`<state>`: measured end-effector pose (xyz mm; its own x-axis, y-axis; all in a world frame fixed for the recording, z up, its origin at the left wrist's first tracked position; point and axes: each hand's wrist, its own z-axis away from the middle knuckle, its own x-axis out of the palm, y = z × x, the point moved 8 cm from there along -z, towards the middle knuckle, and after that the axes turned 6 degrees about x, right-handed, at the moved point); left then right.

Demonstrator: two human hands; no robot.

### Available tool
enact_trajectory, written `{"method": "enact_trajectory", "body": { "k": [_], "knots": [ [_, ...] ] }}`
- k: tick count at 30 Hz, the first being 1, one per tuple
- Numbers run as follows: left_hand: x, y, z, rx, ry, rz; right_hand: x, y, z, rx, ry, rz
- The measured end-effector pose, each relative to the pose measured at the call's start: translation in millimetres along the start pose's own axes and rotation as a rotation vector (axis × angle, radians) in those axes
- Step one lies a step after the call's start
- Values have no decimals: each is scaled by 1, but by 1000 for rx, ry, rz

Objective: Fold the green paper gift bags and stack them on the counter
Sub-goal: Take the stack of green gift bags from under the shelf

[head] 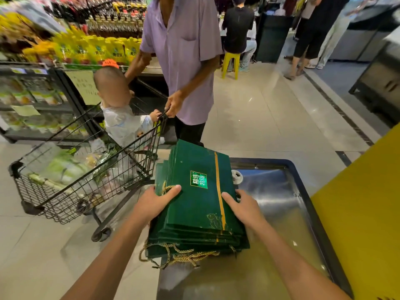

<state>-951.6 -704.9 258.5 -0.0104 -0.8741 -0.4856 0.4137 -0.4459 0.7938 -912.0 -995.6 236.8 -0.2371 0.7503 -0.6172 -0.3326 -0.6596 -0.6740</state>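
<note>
And here we are at the checkout: a stack of flat dark green paper gift bags (194,213) lies on the brushed stainless-steel desk (279,204) with its dark raised rim, sitting at the desk's left side with its left edge hanging out past the metal. Both hands are on it! The left hand (157,202) clasps the stack's left edge, thumb stretched flat across the top bag, fingers curling down over the side with their tips hidden. The right hand (244,207) mirrors it on the right edge, thumb lying just beside the gold stripe (218,191) that runs the length of the top bag, fingers wrapped over the far side. A bright green label (198,179) with white characters shines in the middle of that top bag, and the edges of the bags below it fan out unevenly at the near end. Twisted gold cord handles (181,255) spill out there in a loose tangle, drooping over the near left corner. A small white round fitting (237,176) sits on the desk just right of the stack. To the right rises a plain yellow panel (357,213). Off to the left, a black wire shopping trolley (75,182) holds bagged greens and a small child, and a person in a lilac short-sleeved shirt (186,50) grips its handle.
</note>
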Motion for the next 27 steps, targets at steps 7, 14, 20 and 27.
{"method": "enact_trajectory", "body": {
  "k": [7,14,20,27],
  "knots": [
    [-20,66,8,324,239,-466,-13,-19,12,-120,86,188],
    [22,124,35,705,217,-864,-36,-12,24,-191,83,438],
    [102,158,57,796,95,-1043,-56,17,21,-266,51,635],
    [181,149,62,740,9,-1108,-77,56,11,-368,47,774]
  ]
}}
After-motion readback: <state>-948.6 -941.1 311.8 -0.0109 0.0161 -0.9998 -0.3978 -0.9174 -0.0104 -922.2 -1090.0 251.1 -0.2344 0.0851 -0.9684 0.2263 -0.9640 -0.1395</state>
